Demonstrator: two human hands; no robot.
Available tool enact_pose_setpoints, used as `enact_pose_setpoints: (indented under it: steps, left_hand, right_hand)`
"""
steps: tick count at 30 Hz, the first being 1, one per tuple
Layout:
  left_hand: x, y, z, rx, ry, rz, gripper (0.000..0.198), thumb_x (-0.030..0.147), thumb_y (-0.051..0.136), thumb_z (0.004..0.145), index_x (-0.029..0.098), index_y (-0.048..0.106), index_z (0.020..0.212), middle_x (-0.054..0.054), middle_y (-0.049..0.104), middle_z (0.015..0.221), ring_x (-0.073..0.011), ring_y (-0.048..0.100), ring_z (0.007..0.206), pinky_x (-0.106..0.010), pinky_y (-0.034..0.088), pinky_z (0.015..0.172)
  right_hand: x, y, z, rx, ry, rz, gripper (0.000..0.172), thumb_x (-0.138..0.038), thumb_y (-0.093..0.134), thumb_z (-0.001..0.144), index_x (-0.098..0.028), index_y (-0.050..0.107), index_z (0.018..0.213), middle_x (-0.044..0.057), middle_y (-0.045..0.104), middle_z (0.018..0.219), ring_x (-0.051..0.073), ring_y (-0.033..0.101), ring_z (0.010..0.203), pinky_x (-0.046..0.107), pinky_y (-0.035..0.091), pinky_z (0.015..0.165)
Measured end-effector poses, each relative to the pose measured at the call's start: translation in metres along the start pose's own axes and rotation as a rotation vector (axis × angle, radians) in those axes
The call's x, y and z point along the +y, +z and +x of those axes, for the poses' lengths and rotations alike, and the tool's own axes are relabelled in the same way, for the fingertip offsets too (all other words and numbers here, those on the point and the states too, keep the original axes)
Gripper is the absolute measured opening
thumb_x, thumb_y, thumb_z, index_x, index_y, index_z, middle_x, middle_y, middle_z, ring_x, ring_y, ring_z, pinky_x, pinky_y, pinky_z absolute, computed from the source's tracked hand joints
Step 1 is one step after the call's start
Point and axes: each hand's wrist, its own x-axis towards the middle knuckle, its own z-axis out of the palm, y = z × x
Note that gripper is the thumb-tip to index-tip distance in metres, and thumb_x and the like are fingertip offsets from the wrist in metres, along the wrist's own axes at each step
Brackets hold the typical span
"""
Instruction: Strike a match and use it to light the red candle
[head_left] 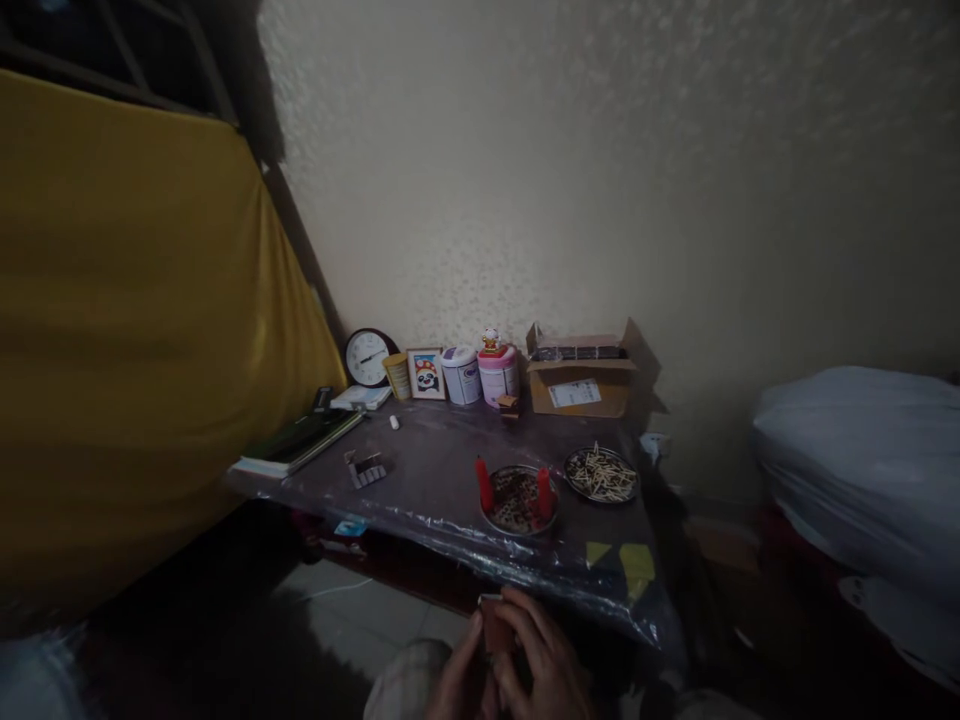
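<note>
A small reddish-brown matchbox (496, 632) is held low in front of me, near the table's front edge. My left hand (459, 678) grips it from the left, thumb along its side. My right hand (546, 660) is closed round it from the right, with fingers over its top end. Whether a match is between the fingers I cannot make out. Beyond the hands, two red candles (544, 492) stand upright on a round metal plate (517, 530) with dark spots. A second plate (568, 482) to its right bears a heap of matchsticks (602, 475).
Plastic film covers the table (427, 470). Along the wall stand a clock (369, 357), a yellow cup (397, 375), a panda picture (427, 376), two tubs (461, 378) and an open cardboard box (581, 390). Books (300, 445) lie left; yellow paper pieces (636, 565) lie front right.
</note>
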Motion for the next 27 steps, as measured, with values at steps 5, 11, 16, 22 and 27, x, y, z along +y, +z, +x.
enact_pose_setpoints:
  steps: [5, 11, 16, 22, 27]
  left_hand:
    - [0.001, 0.018, 0.005, -0.068, -0.085, -0.231, 0.016, 0.027, 0.075, 0.069, 0.018, 0.076, 0.082, -0.005, 0.075, 0.095, -0.0188, 0.065, 0.098, -0.025, 0.051, 0.083]
    - [0.010, 0.016, -0.008, -0.048, -0.103, -0.162, 0.023, 0.030, 0.058, 0.085, 0.013, 0.071, 0.094, -0.007, 0.075, 0.087, -0.0128, 0.068, 0.075, -0.024, 0.051, 0.071]
    - [0.007, 0.016, -0.010, -0.042, -0.151, -0.093, 0.025, 0.032, 0.055, 0.087, 0.016, 0.066, 0.102, -0.007, 0.072, 0.083, -0.0130, 0.066, 0.070, -0.023, 0.049, 0.062]
    - [0.000, 0.019, -0.010, -0.049, -0.210, -0.063, 0.024, 0.032, 0.051, 0.089, 0.017, 0.067, 0.099, -0.008, 0.073, 0.080, -0.0123, 0.065, 0.064, -0.022, 0.049, 0.059]
    - [-0.001, 0.019, -0.012, -0.068, -0.229, -0.093, 0.028, 0.033, 0.052, 0.088, 0.012, 0.069, 0.097, -0.009, 0.073, 0.080, -0.0126, 0.066, 0.063, -0.022, 0.049, 0.058]
  right_hand:
    - [-0.003, -0.003, 0.000, -0.018, 0.036, 0.136, 0.046, -0.010, 0.048, 0.077, -0.017, 0.054, 0.122, 0.012, 0.056, 0.130, 0.022, 0.055, 0.119, 0.037, 0.049, 0.099]
    - [0.007, -0.016, 0.003, -0.085, 0.129, 0.653, 0.043, -0.016, 0.057, 0.080, -0.023, 0.050, 0.122, 0.006, 0.060, 0.120, 0.017, 0.059, 0.111, 0.031, 0.047, 0.096]
    - [0.015, -0.028, 0.012, -0.104, 0.325, 0.766, 0.020, -0.033, 0.052, 0.086, -0.017, 0.064, 0.088, 0.002, 0.066, 0.084, 0.016, 0.062, 0.081, 0.026, 0.048, 0.074]
    - [0.014, -0.037, 0.018, -0.115, 0.459, 0.784, 0.021, -0.034, 0.058, 0.079, -0.015, 0.062, 0.072, 0.000, 0.060, 0.071, 0.015, 0.055, 0.071, 0.025, 0.042, 0.070]
    - [0.012, -0.038, 0.017, -0.105, 0.477, 0.780, 0.022, -0.036, 0.057, 0.076, -0.016, 0.060, 0.068, 0.000, 0.058, 0.068, 0.015, 0.053, 0.069, 0.027, 0.041, 0.069]
